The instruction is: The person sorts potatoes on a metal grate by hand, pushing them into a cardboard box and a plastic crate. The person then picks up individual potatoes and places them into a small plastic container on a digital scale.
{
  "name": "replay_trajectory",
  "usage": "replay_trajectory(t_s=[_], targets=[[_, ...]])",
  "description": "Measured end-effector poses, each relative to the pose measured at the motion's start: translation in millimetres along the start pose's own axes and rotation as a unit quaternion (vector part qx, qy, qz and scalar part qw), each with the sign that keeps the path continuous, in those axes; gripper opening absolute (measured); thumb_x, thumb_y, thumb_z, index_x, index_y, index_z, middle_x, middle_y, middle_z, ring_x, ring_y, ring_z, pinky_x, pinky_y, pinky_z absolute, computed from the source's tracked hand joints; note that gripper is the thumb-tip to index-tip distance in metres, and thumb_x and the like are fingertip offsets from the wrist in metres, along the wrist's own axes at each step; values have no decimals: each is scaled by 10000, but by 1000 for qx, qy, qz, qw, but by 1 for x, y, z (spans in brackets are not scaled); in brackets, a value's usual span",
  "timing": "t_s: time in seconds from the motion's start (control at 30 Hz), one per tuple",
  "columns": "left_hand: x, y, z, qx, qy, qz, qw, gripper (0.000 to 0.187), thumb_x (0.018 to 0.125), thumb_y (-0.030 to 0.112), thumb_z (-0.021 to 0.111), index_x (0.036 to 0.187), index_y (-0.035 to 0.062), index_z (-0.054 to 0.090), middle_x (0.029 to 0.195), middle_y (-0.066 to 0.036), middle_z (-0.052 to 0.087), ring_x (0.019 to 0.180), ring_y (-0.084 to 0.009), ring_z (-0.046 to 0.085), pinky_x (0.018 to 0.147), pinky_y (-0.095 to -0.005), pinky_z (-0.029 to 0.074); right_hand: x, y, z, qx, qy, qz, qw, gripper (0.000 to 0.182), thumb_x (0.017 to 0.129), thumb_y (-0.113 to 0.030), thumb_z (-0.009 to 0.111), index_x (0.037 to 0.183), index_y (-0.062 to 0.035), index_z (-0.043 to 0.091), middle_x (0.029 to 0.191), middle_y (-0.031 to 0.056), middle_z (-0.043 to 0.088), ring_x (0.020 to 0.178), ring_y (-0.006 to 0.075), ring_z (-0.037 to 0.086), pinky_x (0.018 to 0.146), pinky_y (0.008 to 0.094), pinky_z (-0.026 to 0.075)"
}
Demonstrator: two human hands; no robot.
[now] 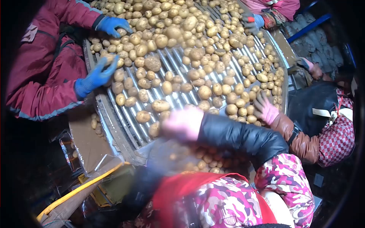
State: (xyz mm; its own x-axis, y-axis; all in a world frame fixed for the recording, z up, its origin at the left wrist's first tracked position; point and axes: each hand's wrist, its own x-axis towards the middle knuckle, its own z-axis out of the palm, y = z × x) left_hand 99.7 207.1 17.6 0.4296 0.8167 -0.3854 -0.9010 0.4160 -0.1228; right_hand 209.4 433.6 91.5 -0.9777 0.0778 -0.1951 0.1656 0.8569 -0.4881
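Observation:
Potatoes [204, 92] lie spread over a conveyor of metal rollers [167, 60]. My right hand [184, 122], in a pink glove, reaches over the near part of the rollers beside some potatoes; motion smears its fingers. Lower down, my left hand [163, 154] is a bluish blur near the conveyor's near edge, and its fingers cannot be made out. Whether either hand holds a potato cannot be told. More potatoes [207, 161] show below my right forearm, partly hidden by my arms and red apron.
A co-worker's blue-gloved hands [95, 78] are at the left side. Another co-worker's gloved hand [266, 108] touches potatoes at right; a third's [254, 22] is at top right. A brown board [87, 140] and a yellow-edged chute [81, 186] stand lower left.

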Motion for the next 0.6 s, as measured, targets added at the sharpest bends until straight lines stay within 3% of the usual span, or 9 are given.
replay_trajectory(t_s=[0.03, 0.1, 0.13, 0.23, 0.27, 0.33, 0.4, 0.5, 0.6], targets=[[-4, 0, 16, 66, 74, 28, 995, 530, 1095, 382, 469, 1527, 75, 452, 1342, -122, 605, 1280, -336, 590, 969, -519, 574, -15, -8, 19, 49, -3, -100, 994, 335, 921, -357, 655, 1212, -193, 679, 977, 175, 709, 932, 382, 717, 735, 540, 600], [7, -12, -9, 116, 145, 93, 978, 472, 1076, 191, 515, 1513, 27, 449, 1375, -130, 616, 1202, -265, 657, 954, -423, 599, -25, -21, 20, 83, 0, -132, 988, 329, 956, -361, 631, 1225, -175, 655, 1049, 182, 700, 963, 388, 706, 738, 543, 586], [-2, -3, 14, 207, 111, 48, 971, 480, 1061, 188, 548, 1504, 27, 457, 1377, -124, 612, 1180, -261, 667, 950, -417, 598, -16, -12, 14, 70, 6, -87, 994, 338, 955, -367, 644, 1232, -173, 657, 1094, 193, 690, 968, 394, 703, 745, 542, 585], [-18, -5, -4, 97, 48, 19, 994, 385, 1047, 189, 594, 1405, 49, 563, 1327, -106, 629, 1153, -276, 672, 945, -409, 592, 40, 35, -57, 14, 38, 131, 991, 393, 917, -385, 703, 1235, -158, 660, 1207, 209, 662, 1025, 398, 698, 825, 518, 582], [-16, -3, -28, 49, 1, 5, 999, 360, 1050, 189, 593, 1383, 55, 583, 1317, -108, 633, 1143, -283, 674, 945, -414, 590, 53, 75, -44, -45, 182, 152, 971, 430, 878, -386, 742, 1219, -137, 659, 1201, 196, 669, 1077, 389, 692, 899, 491, 568], [-17, -8, -20, 40, 40, 13, 998, 338, 1054, 244, 590, 1329, 50, 622, 1223, -108, 651, 1018, -255, 652, 840, -378, 554, 89, 126, -56, -105, 135, 223, 960, 369, 942, -242, 661, 1293, -129, 652, 1231, 206, 667, 1144, 383, 687, 966, 458, 554], [-12, -12, 43, 124, 205, 54, 969, 393, 1057, 354, 585, 1263, 27, 659, 1058, -104, 680, 791, -184, 606, 629, -295, 483, 92, 135, -68, -136, -38, 253, 957, 324, 976, -134, 593, 1295, -114, 640, 1317, 247, 646, 1248, 376, 659, 1040, 468, 536], [-14, -10, 47, 128, 208, 40, 969, 376, 1056, 355, 596, 1276, 56, 660, 1077, -110, 679, 844, -199, 628, 653, -303, 497, 88, 121, -54, -117, 34, 312, 942, 342, 982, -145, 582, 1319, -103, 627, 1316, 248, 646, 1240, 380, 661, 1033, 485, 536], [-11, -11, 31, 221, 207, 53, 952, 377, 1051, 345, 613, 1316, 78, 639, 1111, -134, 670, 864, -198, 631, 682, -315, 507, 65, 116, -41, -70, 27, 322, 944, 315, 977, -175, 583, 1279, -99, 629, 1288, 228, 661, 1234, 387, 658, 1024, 502, 530]])
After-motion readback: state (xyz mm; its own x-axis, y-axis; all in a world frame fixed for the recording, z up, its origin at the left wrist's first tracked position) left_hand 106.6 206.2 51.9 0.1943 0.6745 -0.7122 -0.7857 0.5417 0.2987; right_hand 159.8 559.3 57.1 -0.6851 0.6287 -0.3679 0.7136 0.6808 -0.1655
